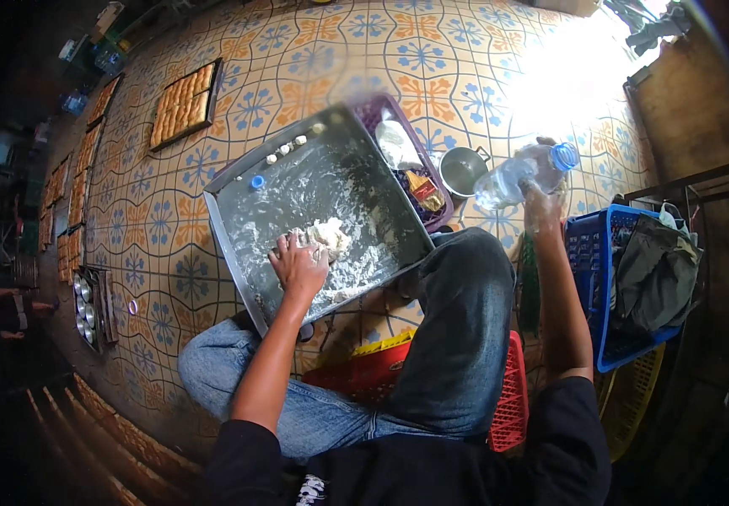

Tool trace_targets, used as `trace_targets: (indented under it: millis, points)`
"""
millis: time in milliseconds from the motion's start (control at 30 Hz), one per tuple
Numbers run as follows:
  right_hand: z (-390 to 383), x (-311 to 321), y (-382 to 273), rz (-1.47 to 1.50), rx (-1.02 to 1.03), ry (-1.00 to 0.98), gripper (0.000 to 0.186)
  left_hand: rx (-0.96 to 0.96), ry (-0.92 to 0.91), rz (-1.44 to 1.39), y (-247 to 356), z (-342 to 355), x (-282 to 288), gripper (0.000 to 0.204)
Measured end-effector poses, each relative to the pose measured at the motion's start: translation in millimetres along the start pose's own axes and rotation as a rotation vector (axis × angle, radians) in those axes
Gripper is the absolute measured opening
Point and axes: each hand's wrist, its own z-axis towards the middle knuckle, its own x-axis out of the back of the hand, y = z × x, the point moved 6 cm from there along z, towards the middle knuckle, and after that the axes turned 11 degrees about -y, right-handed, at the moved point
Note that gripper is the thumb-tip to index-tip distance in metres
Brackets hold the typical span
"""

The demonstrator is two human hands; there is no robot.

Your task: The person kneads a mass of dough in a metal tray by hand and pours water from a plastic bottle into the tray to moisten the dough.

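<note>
My left hand (299,268) lies in a large grey metal tray (339,164), fingers spread and pressed down at the left edge of a lump of pale dough (331,239). Loose flour is smeared around the dough. Held out to the right, my right hand (541,207) is wrapped around a clear plastic bottle (509,181) with a blue end (564,157). The bottle is tilted, above and beside a metal pot (463,171). A small blue bottle cap (257,181) and several small white lumps (286,149) sit near the tray's far left side.
A purple crate (407,139) beyond the tray holds a white plastic bag (395,145) and a gold-red packet (423,191). On my right stands a blue crate (602,291) with dark cloth. A red crate (512,396) is beneath me. Trays of baked bread (185,104) lie on the tiled floor.
</note>
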Motion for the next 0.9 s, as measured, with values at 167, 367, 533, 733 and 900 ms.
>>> trace_targets:
  millis: [167, 367, 533, 733, 900]
  points:
    - [1.1, -70.7, -18.0, 0.131, -0.029, -0.188, 0.070, -0.039, -0.169, 0.127, 2.6, -4.2, -16.4, 0.051]
    - [-1.6, -124.0, -17.1, 0.118, -0.009, -0.422, 0.074, -0.093, -0.096, 0.019, 3.6, -11.0, 17.3, 0.053]
    - [-6.3, -174.5, -24.4, 0.081, -0.027, -0.768, 0.077, -0.101, -0.119, 0.099, -6.6, -4.0, 1.0, 0.050]
    - [-14.0, -212.8, -31.9, -0.299, 0.158, -0.957, 0.084, -0.145, -0.052, 0.096, -9.5, -0.3, -6.1, 0.047]
    - [-21.0, -251.8, -35.3, -0.425, 0.156, -1.093, 0.079, -0.208, 0.098, -0.061, -5.0, -8.4, 25.1, 0.036]
